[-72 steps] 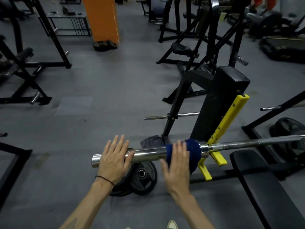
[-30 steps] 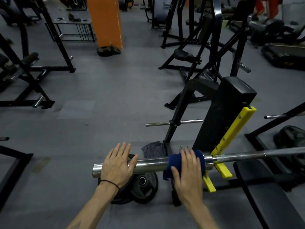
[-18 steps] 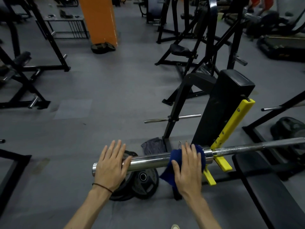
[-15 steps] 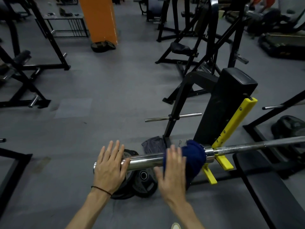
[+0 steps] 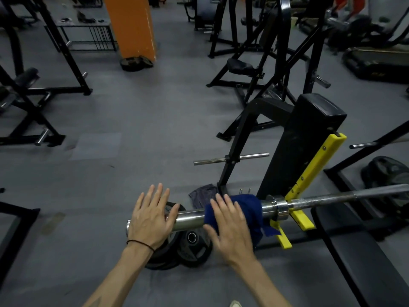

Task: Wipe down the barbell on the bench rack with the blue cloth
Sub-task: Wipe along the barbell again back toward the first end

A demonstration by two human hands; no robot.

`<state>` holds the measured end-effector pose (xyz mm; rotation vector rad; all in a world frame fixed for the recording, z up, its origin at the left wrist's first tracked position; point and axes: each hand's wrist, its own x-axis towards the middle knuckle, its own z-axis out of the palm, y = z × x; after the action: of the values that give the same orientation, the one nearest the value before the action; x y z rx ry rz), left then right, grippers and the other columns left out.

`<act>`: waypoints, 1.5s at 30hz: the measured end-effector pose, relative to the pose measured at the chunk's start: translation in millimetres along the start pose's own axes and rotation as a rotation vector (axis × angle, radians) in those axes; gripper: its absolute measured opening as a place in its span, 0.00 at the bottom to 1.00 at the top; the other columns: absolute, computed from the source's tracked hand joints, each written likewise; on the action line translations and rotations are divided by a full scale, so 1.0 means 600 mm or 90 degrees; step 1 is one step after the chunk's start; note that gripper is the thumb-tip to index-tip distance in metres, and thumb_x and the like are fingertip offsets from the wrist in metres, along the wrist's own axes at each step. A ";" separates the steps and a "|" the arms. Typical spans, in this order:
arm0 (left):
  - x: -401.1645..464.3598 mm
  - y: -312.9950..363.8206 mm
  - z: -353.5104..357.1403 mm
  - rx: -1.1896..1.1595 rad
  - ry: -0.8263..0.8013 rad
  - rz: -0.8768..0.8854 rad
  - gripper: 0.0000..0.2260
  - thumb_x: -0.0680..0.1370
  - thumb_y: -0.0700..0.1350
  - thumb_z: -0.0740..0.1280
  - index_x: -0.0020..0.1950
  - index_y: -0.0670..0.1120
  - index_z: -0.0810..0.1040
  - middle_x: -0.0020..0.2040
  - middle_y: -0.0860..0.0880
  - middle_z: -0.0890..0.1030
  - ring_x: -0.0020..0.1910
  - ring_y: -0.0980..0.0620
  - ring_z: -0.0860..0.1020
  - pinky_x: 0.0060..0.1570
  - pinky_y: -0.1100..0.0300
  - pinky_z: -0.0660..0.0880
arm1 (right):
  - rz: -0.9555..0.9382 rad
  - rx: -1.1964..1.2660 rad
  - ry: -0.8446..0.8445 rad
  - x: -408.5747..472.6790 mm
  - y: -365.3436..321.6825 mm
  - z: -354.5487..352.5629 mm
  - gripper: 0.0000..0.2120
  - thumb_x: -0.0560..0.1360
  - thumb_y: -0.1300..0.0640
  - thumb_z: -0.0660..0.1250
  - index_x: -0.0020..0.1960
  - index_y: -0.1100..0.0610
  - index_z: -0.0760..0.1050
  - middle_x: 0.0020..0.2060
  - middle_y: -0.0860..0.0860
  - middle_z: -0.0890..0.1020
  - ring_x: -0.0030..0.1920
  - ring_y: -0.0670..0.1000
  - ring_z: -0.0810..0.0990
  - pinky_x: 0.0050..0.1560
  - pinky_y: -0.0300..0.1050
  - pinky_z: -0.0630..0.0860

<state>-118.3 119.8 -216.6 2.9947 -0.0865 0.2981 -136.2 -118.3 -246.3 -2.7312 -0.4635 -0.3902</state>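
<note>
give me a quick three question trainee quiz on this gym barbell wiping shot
1. True or false: the dark blue cloth is draped over the shiny chrome barbell sleeve, beside its collar.
2. Which hand presses on the cloth? A) left hand B) right hand C) neither
3. Fill in: the black round weight plates lie on the grey floor, below the ____ of the barbell.

Key
1. True. The cloth covers the sleeve just outside the collar, near the yellow rack hook.
2. B. The right hand lies flat on the cloth with straight fingers; the left hand rests flat on the bare sleeve end.
3. Sleeve.
</note>
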 end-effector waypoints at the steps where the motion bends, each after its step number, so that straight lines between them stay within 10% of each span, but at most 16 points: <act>1: -0.003 -0.002 0.001 0.004 0.004 0.014 0.30 0.82 0.61 0.50 0.72 0.43 0.75 0.74 0.43 0.72 0.75 0.43 0.69 0.74 0.45 0.62 | 0.007 -0.014 -0.006 0.010 0.024 -0.009 0.31 0.86 0.37 0.49 0.80 0.55 0.65 0.80 0.53 0.65 0.81 0.54 0.61 0.82 0.51 0.48; 8: -0.046 -0.031 0.009 0.014 0.095 0.060 0.26 0.83 0.57 0.54 0.71 0.41 0.76 0.74 0.42 0.72 0.74 0.41 0.68 0.74 0.41 0.63 | 0.204 0.063 0.093 -0.031 0.025 -0.008 0.35 0.85 0.37 0.48 0.83 0.60 0.57 0.84 0.54 0.56 0.84 0.55 0.49 0.82 0.50 0.39; 13: -0.047 -0.038 0.010 0.014 0.107 0.082 0.26 0.83 0.57 0.54 0.70 0.41 0.76 0.74 0.42 0.72 0.74 0.41 0.68 0.73 0.41 0.63 | -0.023 -0.018 -0.006 -0.012 -0.003 0.003 0.32 0.86 0.37 0.49 0.83 0.56 0.57 0.83 0.52 0.56 0.83 0.52 0.53 0.82 0.51 0.45; 19: -0.040 -0.038 0.016 0.005 0.127 0.060 0.27 0.84 0.58 0.52 0.69 0.41 0.78 0.72 0.42 0.74 0.73 0.41 0.70 0.73 0.41 0.64 | 0.224 0.070 0.124 -0.028 0.019 -0.008 0.36 0.85 0.36 0.48 0.83 0.60 0.55 0.84 0.54 0.54 0.84 0.55 0.49 0.83 0.52 0.41; 25: -0.031 -0.037 0.017 -0.011 0.139 0.053 0.26 0.83 0.57 0.54 0.67 0.41 0.80 0.70 0.42 0.77 0.71 0.41 0.73 0.71 0.41 0.67 | 0.002 0.003 0.031 -0.009 -0.025 0.011 0.33 0.86 0.37 0.51 0.83 0.57 0.56 0.83 0.52 0.56 0.83 0.51 0.52 0.82 0.52 0.47; 31: -0.033 -0.037 0.016 -0.004 0.126 0.053 0.27 0.85 0.57 0.51 0.69 0.42 0.78 0.71 0.43 0.75 0.73 0.41 0.71 0.73 0.42 0.64 | 0.250 0.098 0.155 -0.013 -0.017 0.005 0.35 0.85 0.37 0.49 0.83 0.60 0.56 0.83 0.53 0.55 0.84 0.52 0.48 0.83 0.55 0.41; 36: -0.041 -0.041 0.011 -0.002 0.108 0.074 0.27 0.85 0.58 0.51 0.71 0.42 0.75 0.73 0.42 0.73 0.74 0.41 0.69 0.75 0.43 0.61 | -0.022 -0.005 0.017 -0.012 -0.028 0.003 0.33 0.86 0.37 0.50 0.83 0.57 0.57 0.83 0.52 0.57 0.83 0.52 0.53 0.83 0.51 0.44; 42: -0.055 -0.066 0.012 -0.003 0.101 0.079 0.28 0.84 0.58 0.52 0.74 0.41 0.72 0.76 0.42 0.68 0.78 0.41 0.63 0.77 0.43 0.57 | 0.281 0.037 0.155 -0.016 0.008 -0.003 0.36 0.85 0.35 0.46 0.82 0.61 0.58 0.83 0.55 0.58 0.84 0.52 0.48 0.83 0.52 0.40; 45: -0.057 -0.074 0.011 -0.008 0.094 0.070 0.28 0.83 0.59 0.53 0.75 0.41 0.71 0.77 0.41 0.67 0.78 0.41 0.62 0.77 0.44 0.56 | 0.180 0.089 0.096 -0.009 -0.083 0.021 0.37 0.84 0.35 0.48 0.83 0.60 0.55 0.84 0.53 0.54 0.84 0.51 0.45 0.82 0.50 0.37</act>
<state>-147.2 164.2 -235.4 2.9497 -0.2378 0.5263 -156.6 -70.9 -245.0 -2.5589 -0.0595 -0.4635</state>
